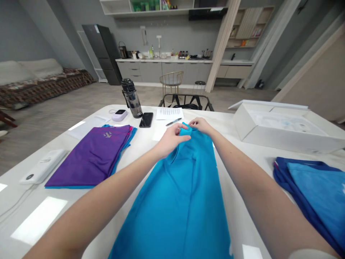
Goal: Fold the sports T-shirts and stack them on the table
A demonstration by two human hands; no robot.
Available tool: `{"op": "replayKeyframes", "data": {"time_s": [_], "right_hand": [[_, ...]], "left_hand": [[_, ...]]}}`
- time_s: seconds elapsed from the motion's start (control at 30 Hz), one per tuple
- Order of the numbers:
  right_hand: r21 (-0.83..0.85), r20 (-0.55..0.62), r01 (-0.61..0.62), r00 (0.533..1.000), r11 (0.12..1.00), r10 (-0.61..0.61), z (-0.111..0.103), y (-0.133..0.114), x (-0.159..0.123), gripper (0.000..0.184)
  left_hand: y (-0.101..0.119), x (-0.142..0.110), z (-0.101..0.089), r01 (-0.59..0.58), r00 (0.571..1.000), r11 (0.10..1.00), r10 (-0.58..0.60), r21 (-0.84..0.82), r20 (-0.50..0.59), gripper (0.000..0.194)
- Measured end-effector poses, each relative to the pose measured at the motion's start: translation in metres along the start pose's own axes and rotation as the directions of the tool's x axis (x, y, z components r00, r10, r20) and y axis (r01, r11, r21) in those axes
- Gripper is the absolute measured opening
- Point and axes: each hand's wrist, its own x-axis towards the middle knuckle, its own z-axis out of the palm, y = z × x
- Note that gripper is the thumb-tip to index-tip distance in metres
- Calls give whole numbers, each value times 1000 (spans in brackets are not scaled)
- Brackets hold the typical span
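A turquoise garment lies lengthwise on the white table, running from the near edge to its far end in front of me. My left hand pinches the cloth at that far end, fingers closed on a fold. Just to the right, my right hand grips the same far edge with curled fingers. Both forearms stretch out over the garment.
A folded purple garment on a blue one lies left. Folded blue garments lie right, behind them an open white box. Further back are a dark bottle, phone, pen, paper, and a white power bank at the left.
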Motion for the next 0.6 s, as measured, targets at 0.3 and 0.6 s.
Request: {"op": "replayKeyframes", "data": {"time_s": [0.3, 0.6], "right_hand": [[-36, -9, 58, 998, 998, -59, -9, 19, -32, 20], [-91, -86, -118, 990, 989, 111, -32, 40, -56, 25]], "left_hand": [[-75, -2, 124, 190, 968, 980, -197, -60, -155, 26], [-75, 7, 137, 78, 997, 992, -76, 98, -27, 39]]}}
